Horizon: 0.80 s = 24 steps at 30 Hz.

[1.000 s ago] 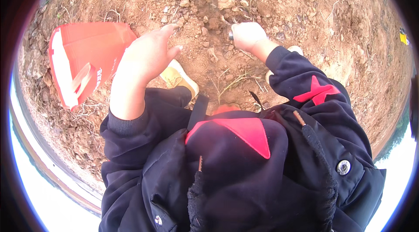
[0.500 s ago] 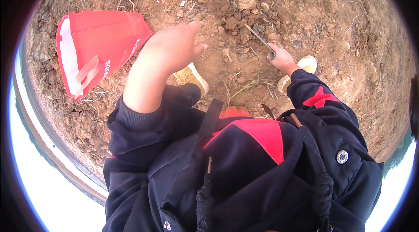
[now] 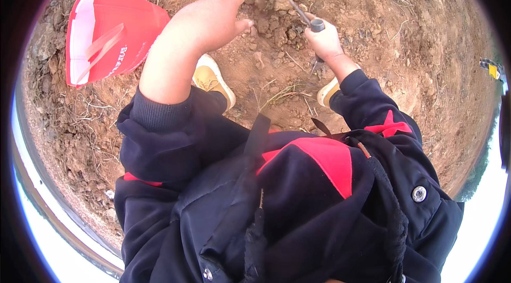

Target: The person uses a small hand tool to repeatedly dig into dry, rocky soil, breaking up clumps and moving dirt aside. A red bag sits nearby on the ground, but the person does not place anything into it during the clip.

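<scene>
My right hand (image 3: pixel 324 41) is wrapped round a hand tool (image 3: pixel 297 7) with a thin blade or shaft and a grey tubular part beside the fist. Its narrow end points forward and left, over loose clods; its exact kind is unclear. My left hand (image 3: pixel 215 19) hangs above the soil with thumb and forefinger spread, nothing visible between them; its other fingers are hidden beneath. Left of that forearm, a red cloth bag (image 3: pixel 114 35) with a white inside and a strap handle lies on the ground.
My yellow shoes stand apart, the left shoe (image 3: pixel 213 78) and the right shoe (image 3: pixel 328 93) on brown earth (image 3: pixel 410 86). Dry grass (image 3: pixel 285 94) lies between them. Loose clods (image 3: pixel 285 26) gather ahead. A small yellow and dark thing (image 3: pixel 493 70) shows at the far right edge.
My right hand has moved forward and slightly left, turning the tool. My left hand keeps its spread shape. The whole view has shifted, and a yellow and dark thing now shows at the right edge.
</scene>
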Tool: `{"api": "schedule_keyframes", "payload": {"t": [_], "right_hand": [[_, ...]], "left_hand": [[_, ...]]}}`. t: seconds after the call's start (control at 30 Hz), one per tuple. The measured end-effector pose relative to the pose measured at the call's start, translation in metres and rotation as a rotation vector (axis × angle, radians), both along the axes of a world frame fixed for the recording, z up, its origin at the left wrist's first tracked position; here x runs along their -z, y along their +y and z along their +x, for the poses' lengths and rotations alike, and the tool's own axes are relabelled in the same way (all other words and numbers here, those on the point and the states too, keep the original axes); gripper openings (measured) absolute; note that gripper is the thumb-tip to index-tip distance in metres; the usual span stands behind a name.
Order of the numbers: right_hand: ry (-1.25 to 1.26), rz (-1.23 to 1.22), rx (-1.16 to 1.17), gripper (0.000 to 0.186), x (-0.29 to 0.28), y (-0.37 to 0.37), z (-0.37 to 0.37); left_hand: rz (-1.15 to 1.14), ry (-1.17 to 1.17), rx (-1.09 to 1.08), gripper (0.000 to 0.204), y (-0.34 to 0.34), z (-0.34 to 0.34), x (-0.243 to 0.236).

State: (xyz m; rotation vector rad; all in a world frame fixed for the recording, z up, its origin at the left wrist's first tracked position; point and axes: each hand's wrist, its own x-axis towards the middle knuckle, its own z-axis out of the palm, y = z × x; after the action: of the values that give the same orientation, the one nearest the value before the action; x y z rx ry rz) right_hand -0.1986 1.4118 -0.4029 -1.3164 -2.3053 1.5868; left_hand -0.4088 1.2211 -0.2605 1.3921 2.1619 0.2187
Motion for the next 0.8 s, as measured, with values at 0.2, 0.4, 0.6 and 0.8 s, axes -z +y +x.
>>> {"api": "schedule_keyframes", "payload": {"t": [0.2, 0.4, 0.6, 0.8], "right_hand": [[-0.298, -0.162, -0.152, 0.026, -0.051, -0.002, 0.003], [-0.216, -0.538, 0.05, 0.042, -0.034, -0.052, 0.028], [-0.169, -0.523, 0.113, 0.018, 0.004, -0.08, 0.01], [-0.225, -0.485, 0.119, 0.011, 0.043, -0.095, -0.044]], "left_hand": [[0.079, 0.058, 0.021, 0.052, -0.019, -0.002, -0.014], [0.14, 0.13, -0.008, 0.051, -0.034, -0.014, -0.029], [0.164, 0.061, 0.009, 0.051, -0.04, -0.013, -0.024], [0.103, 0.063, -0.012, 0.05, -0.036, -0.029, -0.015]]}}
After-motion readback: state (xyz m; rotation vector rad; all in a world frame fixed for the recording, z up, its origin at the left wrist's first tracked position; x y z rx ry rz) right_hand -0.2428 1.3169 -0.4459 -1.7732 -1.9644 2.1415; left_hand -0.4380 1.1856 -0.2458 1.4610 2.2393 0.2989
